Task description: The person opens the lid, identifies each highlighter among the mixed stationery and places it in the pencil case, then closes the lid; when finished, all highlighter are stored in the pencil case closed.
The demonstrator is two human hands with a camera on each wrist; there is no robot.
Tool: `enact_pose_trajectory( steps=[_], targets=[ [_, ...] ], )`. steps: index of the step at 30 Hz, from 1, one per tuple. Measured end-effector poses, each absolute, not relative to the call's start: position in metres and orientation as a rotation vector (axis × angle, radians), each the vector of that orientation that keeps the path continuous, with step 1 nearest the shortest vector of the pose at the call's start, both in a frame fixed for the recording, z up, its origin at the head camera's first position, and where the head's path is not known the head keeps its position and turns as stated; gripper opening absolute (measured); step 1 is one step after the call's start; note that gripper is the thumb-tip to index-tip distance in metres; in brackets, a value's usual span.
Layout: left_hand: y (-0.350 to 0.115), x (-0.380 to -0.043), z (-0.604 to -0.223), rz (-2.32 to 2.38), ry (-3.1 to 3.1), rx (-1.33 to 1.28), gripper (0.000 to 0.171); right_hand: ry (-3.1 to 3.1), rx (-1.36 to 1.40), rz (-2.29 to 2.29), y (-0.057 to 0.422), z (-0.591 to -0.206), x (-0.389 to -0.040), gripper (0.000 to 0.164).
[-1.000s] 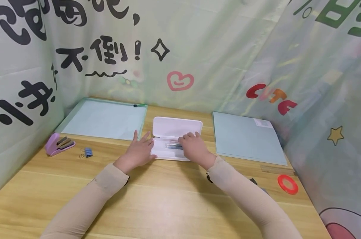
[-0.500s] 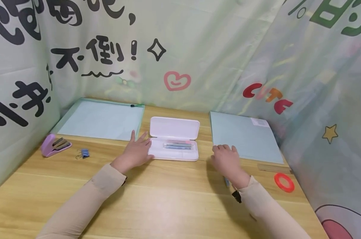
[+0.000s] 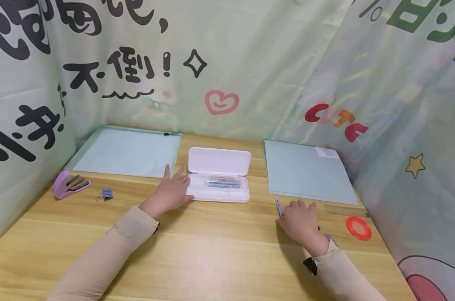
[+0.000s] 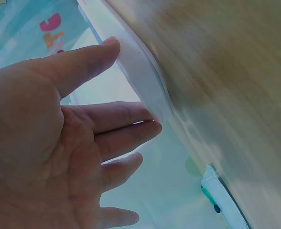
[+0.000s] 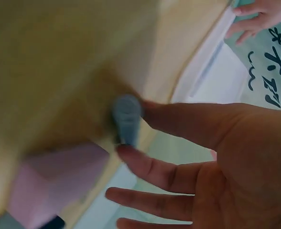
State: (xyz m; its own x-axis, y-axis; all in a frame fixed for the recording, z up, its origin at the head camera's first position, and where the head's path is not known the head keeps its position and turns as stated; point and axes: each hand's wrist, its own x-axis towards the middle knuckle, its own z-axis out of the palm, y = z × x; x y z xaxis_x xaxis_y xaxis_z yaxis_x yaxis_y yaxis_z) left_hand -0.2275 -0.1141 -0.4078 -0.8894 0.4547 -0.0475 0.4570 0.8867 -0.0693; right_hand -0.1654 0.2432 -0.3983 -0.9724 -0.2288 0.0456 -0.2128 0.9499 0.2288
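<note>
A white pencil case point(image 3: 218, 193) lies open at mid-table, with several pens point(image 3: 223, 182) in its tray. My left hand point(image 3: 169, 193) rests at the case's left end with its fingers straight; in the left wrist view the thumb point(image 4: 90, 62) and fingertips meet the case's edge. To the right of the case, my right hand point(image 3: 300, 221) is low over the table at a slim blue-grey pen point(image 3: 279, 207). The right wrist view shows the pen point(image 5: 127, 119) nearly end-on, pinched between thumb and index finger, the other fingers extended.
Light-blue folders point(image 3: 126, 150) lie at the back left and another folder point(image 3: 306, 171) at the back right. At left are a purple holder point(image 3: 63, 187) and blue binder clips point(image 3: 107, 193). A clear ruler point(image 3: 344, 210) and red ring point(image 3: 358, 228) lie right. A pink block point(image 5: 59, 183) sits near my right hand.
My right hand has left the pencil case's tray and moved right and nearer to me, to the pen on the table. My left hand has stayed at the case's left end.
</note>
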Motion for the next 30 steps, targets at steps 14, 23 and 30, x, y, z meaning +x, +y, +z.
enact_pose_trajectory(
  steps=[14, 23, 30],
  targets=[
    [-0.118, -0.228, -0.407, -0.131, 3.034, 0.733, 0.066, -2.981, 0.404, -0.351, 0.231, -0.398, -0.172, 0.028],
    [-0.119, -0.227, -0.406, -0.095, 3.031, 0.718, 0.066, -2.668, 0.611, -0.203, 0.187, -0.385, -0.213, 0.022],
    [-0.116, -0.224, -0.404, -0.061, 3.029, 0.737, 0.064, -2.52, 0.843, -0.215, 0.151, -0.389, -0.252, 0.015]
  ],
)
